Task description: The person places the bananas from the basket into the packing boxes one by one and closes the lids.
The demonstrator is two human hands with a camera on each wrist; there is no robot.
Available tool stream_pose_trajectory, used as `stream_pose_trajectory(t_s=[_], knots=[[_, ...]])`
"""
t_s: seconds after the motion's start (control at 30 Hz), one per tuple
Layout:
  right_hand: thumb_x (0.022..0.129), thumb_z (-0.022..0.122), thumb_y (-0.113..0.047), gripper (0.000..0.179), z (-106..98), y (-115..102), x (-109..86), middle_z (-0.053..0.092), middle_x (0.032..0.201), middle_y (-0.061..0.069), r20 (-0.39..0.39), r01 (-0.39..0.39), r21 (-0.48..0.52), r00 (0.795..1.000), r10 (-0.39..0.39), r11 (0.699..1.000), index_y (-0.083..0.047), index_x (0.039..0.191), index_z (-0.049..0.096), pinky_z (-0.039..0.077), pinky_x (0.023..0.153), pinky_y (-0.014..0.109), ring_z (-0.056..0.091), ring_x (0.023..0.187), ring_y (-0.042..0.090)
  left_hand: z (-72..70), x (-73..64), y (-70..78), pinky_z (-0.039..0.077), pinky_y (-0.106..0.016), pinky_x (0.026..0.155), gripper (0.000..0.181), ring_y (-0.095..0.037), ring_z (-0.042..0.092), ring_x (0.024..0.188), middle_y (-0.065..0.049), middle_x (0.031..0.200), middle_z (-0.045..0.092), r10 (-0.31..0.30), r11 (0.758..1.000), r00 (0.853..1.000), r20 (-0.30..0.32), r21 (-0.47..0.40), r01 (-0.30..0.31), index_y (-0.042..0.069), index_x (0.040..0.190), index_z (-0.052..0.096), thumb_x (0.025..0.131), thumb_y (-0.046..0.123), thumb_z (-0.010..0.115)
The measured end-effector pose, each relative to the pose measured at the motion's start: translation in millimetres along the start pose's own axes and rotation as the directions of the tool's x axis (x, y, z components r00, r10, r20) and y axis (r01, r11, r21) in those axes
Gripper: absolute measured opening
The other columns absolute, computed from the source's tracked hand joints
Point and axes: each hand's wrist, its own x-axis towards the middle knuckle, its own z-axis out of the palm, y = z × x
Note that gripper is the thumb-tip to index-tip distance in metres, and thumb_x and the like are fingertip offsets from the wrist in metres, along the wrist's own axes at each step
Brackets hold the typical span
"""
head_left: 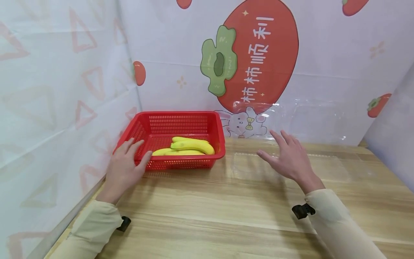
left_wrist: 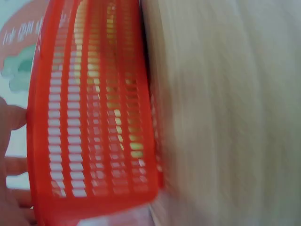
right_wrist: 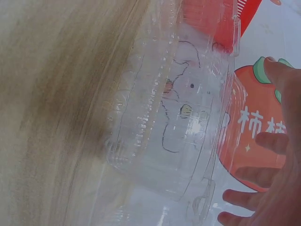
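My left hand (head_left: 124,165) is at the front left corner of a red perforated plastic basket (head_left: 178,124), fingers spread. In the left wrist view, its fingertips lie close to the basket rim (left_wrist: 33,146); whether they touch is unclear. Several yellow bananas (head_left: 194,145) lie inside the basket, towards its front right. My right hand (head_left: 291,156) hovers with spread fingers and holds nothing. Near it on the table is a clear plastic clamshell box (right_wrist: 155,108) with its lid raised. Another clear box (head_left: 333,169) stands to its right, faint against the wood.
The wooden tabletop (head_left: 207,212) stretches in front of the basket and boxes. A printed cloth wall (head_left: 161,36) rises behind them, and another (head_left: 58,108) stands close along the left, beside the basket. A pale wall (head_left: 394,136) borders the right side.
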Motion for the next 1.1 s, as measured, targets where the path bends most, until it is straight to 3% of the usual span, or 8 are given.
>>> stream_pose_trajectory(t_s=[0.1, 0.23, 0.53, 0.77, 1.1], knots=[[0.094, 0.061, -0.074, 0.1, -1, 0, -2.0, 0.025, 0.171, 0.031, 0.001, -0.012, 0.006, 1.0, 0.012, 1.0, -0.016, 0.169, 0.028, 0.024, 0.12, 0.081, 0.026, 0.153, 0.059, -1.9, 0.5, -15.3, 0.035, -0.077, 0.116, 0.073, -0.053, 0.036, 0.149, -0.028, 0.167, 0.035, -0.093, 0.994, 0.996, -0.017, -0.053, 0.092, 0.004, 0.161, 0.042, 0.106, 0.049, 0.056], [0.095, 0.061, -0.072, 0.099, -1, -1, -3.4, 0.025, 0.171, 0.031, 0.0, -0.013, 0.012, 1.0, 0.013, 1.0, -0.017, 0.169, 0.028, 0.024, 0.12, 0.08, 0.026, 0.153, 0.059, -2.0, -0.3, -29.3, 0.041, -0.074, 0.114, 0.08, -0.051, 0.043, 0.144, -0.029, 0.165, 0.037, -0.207, 0.963, 0.978, -0.022, -0.178, 0.2, 0.002, 0.166, 0.029, 0.107, 0.049, 0.054], [0.095, 0.064, -0.069, 0.096, 4, -4, -6.0, 0.028, 0.17, 0.03, -0.023, -0.01, 0.025, 1.0, 0.011, 1.0, -0.018, 0.169, 0.03, 0.025, 0.119, 0.081, 0.029, 0.152, 0.058, 0.8, -4.8, -35.4, 0.038, -0.067, 0.121, 0.085, -0.047, 0.046, 0.146, -0.025, 0.166, 0.041, -0.339, 0.884, 0.94, -0.03, -0.352, 0.308, 0.009, 0.17, 0.023, 0.104, 0.051, 0.058], [0.095, 0.068, -0.062, 0.092, 8, -16, -4.4, 0.031, 0.171, 0.026, -0.034, 0.004, 0.078, 0.999, -0.002, 0.997, -0.019, 0.168, 0.032, 0.03, 0.118, 0.079, 0.031, 0.154, 0.053, 2.3, -7.6, -35.2, 0.038, -0.063, 0.123, 0.085, -0.043, 0.044, 0.149, -0.019, 0.17, 0.038, -0.372, 0.846, 0.928, -0.018, -0.419, 0.331, 0.015, 0.171, 0.021, 0.104, 0.051, 0.059], [0.095, 0.073, -0.051, 0.09, 9, -48, 6.0, 0.034, 0.172, 0.018, -0.041, 0.021, 0.173, 0.999, -0.014, 0.985, -0.023, 0.169, 0.03, 0.038, 0.117, 0.076, 0.035, 0.155, 0.046, 3.9, -10.7, -35.5, 0.04, -0.065, 0.121, 0.083, -0.044, 0.046, 0.146, -0.022, 0.167, 0.041, -0.348, 0.855, 0.937, -0.046, -0.425, 0.297, 0.012, 0.171, 0.022, 0.105, 0.046, 0.06]])
